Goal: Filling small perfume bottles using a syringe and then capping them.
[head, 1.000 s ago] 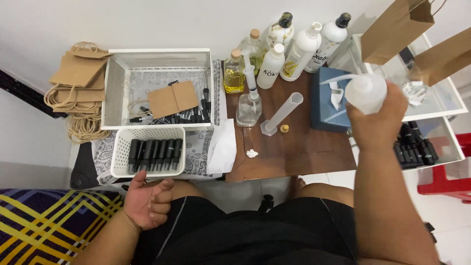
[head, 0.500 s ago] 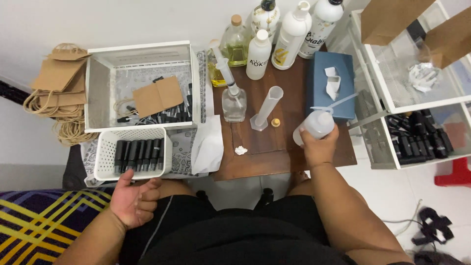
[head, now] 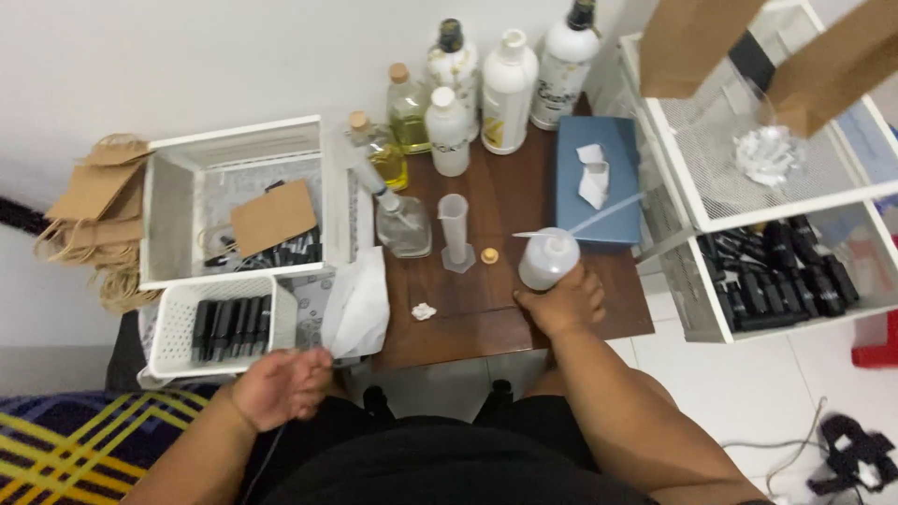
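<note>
My right hand (head: 564, 301) grips the base of a white squeeze bottle (head: 548, 256) with a thin bent spout, standing it on the brown wooden table (head: 486, 309) in front of the blue tissue box (head: 599, 187). A clear measuring cylinder (head: 455, 232) stands just left of it, with a small gold cap (head: 488, 254) beside it. A glass bottle with a syringe stuck in it (head: 402, 224) stands farther left. My left hand (head: 281, 382) hovers over my lap below the small white basket of black tubes (head: 220, 325), fingers loosely curled, holding nothing that I can see.
Several white and yellow-filled bottles (head: 468, 84) line the table's back. A large white bin (head: 234, 201) holds a brown card and black parts. Brown paper bags (head: 89, 201) lie at far left. A white wire rack (head: 767, 187) with black tubes stands on the right.
My right hand has brought the squeeze bottle down from the right and set it on the table. My left hand has turned over and closed a little. The view shifted right.
</note>
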